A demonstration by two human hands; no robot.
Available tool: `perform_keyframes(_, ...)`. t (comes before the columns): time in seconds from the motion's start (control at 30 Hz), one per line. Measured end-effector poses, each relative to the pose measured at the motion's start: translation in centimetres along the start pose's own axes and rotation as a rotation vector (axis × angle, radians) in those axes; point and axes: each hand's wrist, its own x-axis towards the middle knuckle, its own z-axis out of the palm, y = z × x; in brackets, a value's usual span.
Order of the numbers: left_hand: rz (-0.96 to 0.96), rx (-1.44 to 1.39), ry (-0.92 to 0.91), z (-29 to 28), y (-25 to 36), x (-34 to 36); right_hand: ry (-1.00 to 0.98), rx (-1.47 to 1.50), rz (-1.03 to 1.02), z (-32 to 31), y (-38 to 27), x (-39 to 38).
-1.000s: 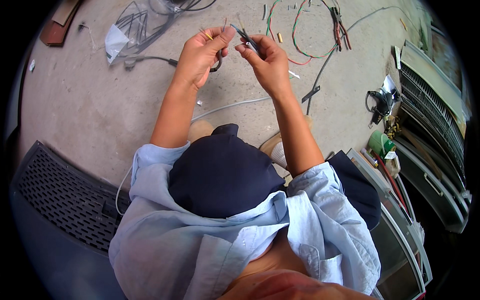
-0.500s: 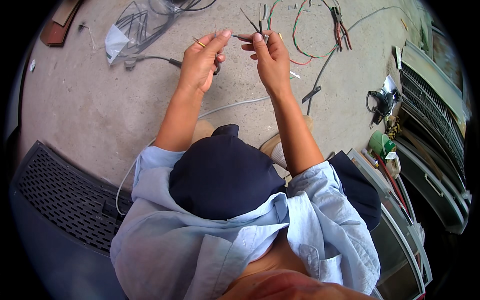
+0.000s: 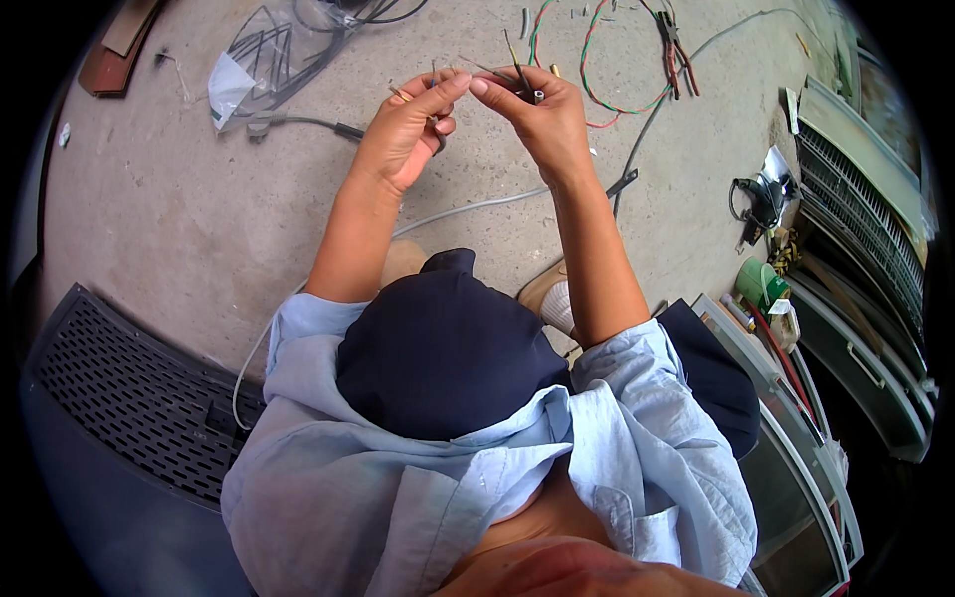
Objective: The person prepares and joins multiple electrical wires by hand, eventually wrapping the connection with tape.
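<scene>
From where I stand, the person is bent over a concrete floor point(image 3: 249, 204), with both bare hands raised above it near the far end of the arms' reach. The left hand point(image 3: 400, 139) has its thumb and forefinger pinched close together on thin wire ends; a yellow wire point(image 3: 399, 93) sticks out past the knuckles, and a short curve of dark cable point(image 3: 441, 141) shows under the lower fingers. The right hand point(image 3: 549, 117) has its fingers curled round a few dark wires point(image 3: 521, 77), one of them jutting upward with a paler tip. The two thumbs come nearly tip to tip, so the wires sit in the narrow space between the hands and just beyond it (whether the strands from each side actually touch, I can't tell from here).

Past the right hand, a loop of twisted red and green wire point(image 3: 590, 75) lies on the floor, and close to it rests a pair of pliers point(image 3: 675, 62) with red handles. Off to the left there's a clear plastic bag point(image 3: 284, 60) of dark cable lengths with a white label. A light grey cable point(image 3: 468, 209) runs across the concrete below the forearms. Over on the right, a green can point(image 3: 761, 283) stands among leaning framed panels, and a dark perforated panel point(image 3: 129, 388) lies at the person's left side.
</scene>
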Motion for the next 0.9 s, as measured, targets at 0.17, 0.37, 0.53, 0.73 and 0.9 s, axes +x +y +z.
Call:
perform_keyframes(0.17,0.076,-0.052,-0.009,-0.4,-0.3,0.2,-0.007,0.059,0.032,0.1,-0.2,-0.2)
perform_keyframes(0.37,0.116,0.168,0.053,-0.6,-0.2,0.2,-0.045,-0.213,-0.154,-0.8,0.7,0.0)
perform_keyframes(0.53,0.174,0.094,-0.040,-0.2,0.2,0.4,0.091,-0.111,-0.100,-1.8,0.5,0.3)
perform_keyframes(0.73,0.124,0.079,-0.155,-0.6,0.6,0.3,0.006,0.057,0.021,-2.0,-0.3,0.1)
perform_keyframes(0.9,0.101,0.286,-0.020,-0.2,0.3,-0.4,-0.058,0.068,0.091,-1.2,-0.4,0.2)
